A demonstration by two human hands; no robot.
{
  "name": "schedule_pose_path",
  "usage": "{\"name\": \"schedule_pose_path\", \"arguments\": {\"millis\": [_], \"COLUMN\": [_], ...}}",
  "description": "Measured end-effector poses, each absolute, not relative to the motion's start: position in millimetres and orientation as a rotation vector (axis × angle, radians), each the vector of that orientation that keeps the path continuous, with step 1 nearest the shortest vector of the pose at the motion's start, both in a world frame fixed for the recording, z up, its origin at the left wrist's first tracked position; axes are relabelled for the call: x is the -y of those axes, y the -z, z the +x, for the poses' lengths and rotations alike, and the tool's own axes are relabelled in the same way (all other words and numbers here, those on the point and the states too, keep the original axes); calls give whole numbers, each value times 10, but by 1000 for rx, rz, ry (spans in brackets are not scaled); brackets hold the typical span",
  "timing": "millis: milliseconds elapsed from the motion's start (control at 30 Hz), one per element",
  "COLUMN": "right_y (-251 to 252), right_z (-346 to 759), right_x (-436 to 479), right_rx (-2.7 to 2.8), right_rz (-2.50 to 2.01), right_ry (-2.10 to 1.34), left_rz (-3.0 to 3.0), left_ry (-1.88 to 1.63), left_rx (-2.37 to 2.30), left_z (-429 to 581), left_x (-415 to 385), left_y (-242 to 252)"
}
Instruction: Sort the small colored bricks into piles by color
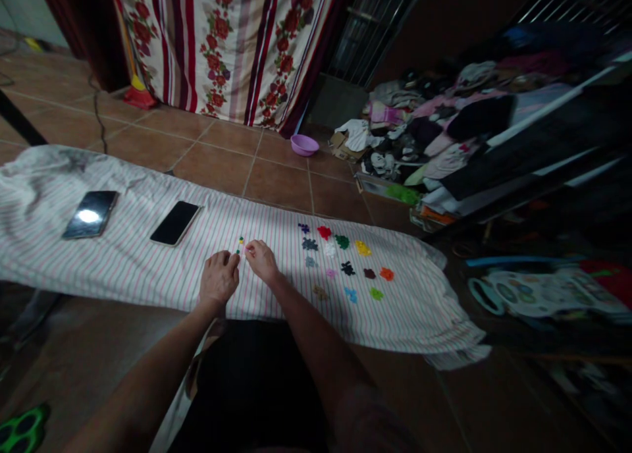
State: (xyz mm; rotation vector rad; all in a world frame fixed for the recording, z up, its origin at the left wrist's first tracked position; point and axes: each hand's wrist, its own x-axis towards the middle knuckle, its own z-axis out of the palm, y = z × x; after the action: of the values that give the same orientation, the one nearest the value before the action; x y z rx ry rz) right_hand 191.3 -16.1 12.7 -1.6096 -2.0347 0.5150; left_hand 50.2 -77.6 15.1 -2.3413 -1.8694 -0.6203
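Fingers (251, 245) pinched, contents unclear, our left hand (220, 277) and right hand (262, 259) could scatter the green-and-yellow pieces (241, 241) by brushing.

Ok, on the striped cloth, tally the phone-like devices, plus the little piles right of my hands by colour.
Phone-like devices: 2
Green piles: 2
Grey piles: 2
Other piles (purple, red, yellow, white, pink, black, brown, orange, tan, light blue): 10
Total: 16
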Motion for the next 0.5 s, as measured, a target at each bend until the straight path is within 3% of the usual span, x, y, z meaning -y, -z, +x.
{"name": "schedule_pose_path", "arguments": {"millis": [500], "right_y": [-74], "right_z": [2340], "right_x": [602], "right_rx": [1878], "right_rz": [-1613], "right_ry": [-620], "left_rz": [-2340], "left_ry": [614], "left_rx": [1863], "left_z": [495], "left_x": [805], "left_y": [-203]}}
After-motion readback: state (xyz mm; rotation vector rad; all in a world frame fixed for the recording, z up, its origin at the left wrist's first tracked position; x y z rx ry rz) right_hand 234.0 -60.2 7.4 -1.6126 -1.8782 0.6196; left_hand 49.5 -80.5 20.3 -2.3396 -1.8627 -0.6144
